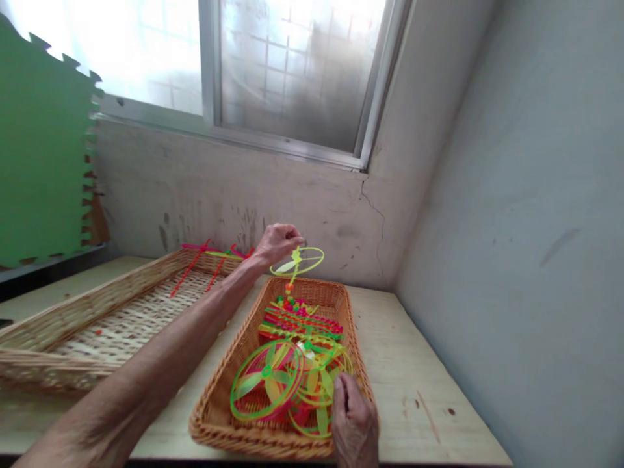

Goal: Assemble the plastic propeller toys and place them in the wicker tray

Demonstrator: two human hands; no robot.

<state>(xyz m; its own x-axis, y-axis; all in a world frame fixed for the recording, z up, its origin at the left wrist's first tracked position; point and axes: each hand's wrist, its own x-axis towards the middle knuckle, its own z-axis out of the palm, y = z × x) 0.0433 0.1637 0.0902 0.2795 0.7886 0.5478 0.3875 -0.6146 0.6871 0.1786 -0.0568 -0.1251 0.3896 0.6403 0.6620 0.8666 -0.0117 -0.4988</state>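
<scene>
The left hand [277, 244] is reaching out over the far end of a rattan basket [209, 416], its fingers closing on a neon yellow-green propeller toy [296, 260], which is rising above the basket at upper centre, though the exact contact is partly hidden. The toy's thin stem is hanging down towards a tangle of neon propeller toys [292, 364] filling the basket. The right hand [353, 426] is resting at the lower right of the basket, its fingers [338, 387] curled against the green rings; whether it is grasping one, I cannot tell. A shallow wicker tray [121, 296] is sitting at left, holding red plastic sticks [192, 263].

The main risk seems to be snagging: a stem or ring catching in the tangle could drag other toys out. A light pinch could let the toy drop, and pressure from the right hand could bend the thin rings.
</scene>
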